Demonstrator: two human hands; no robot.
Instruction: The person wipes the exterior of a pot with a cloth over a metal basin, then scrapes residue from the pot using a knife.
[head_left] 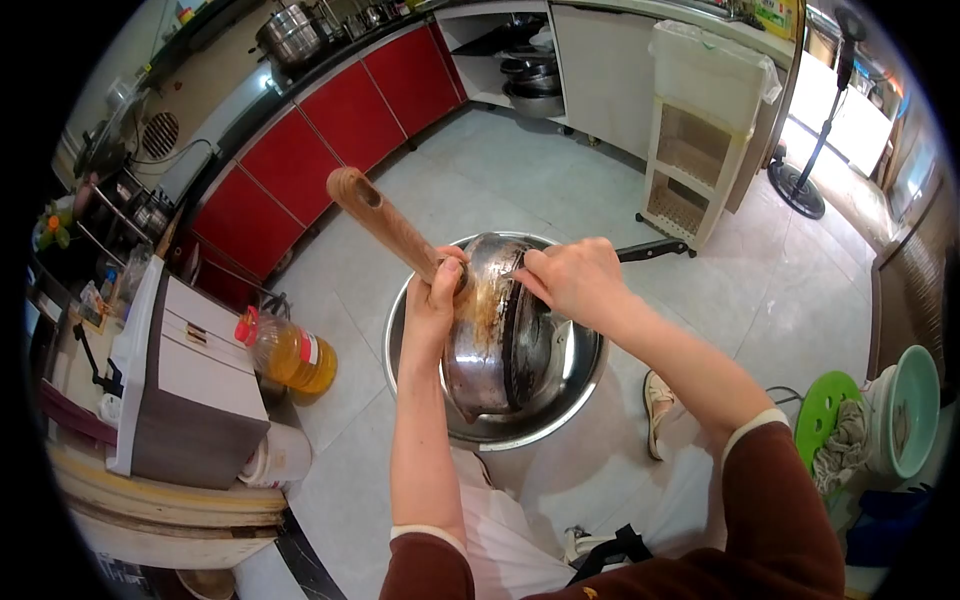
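A stained metal pot with a wooden handle is held tilted on its side over a large steel basin. Near the base of the handle, my left hand grips the pot, thumb on its side. My right hand is closed at the pot's upper edge, its fingers pinched around something small that I cannot make out. Brown and black marks cover the pot's outer wall. Behind my right hand, a black handle sticks out past the basin's rim; what it belongs to is hidden.
An oil bottle stands on the floor to the left, beside a white cabinet. Red cupboards line the back left. A shelf rack and a fan stand behind; a green stool and basin are at right.
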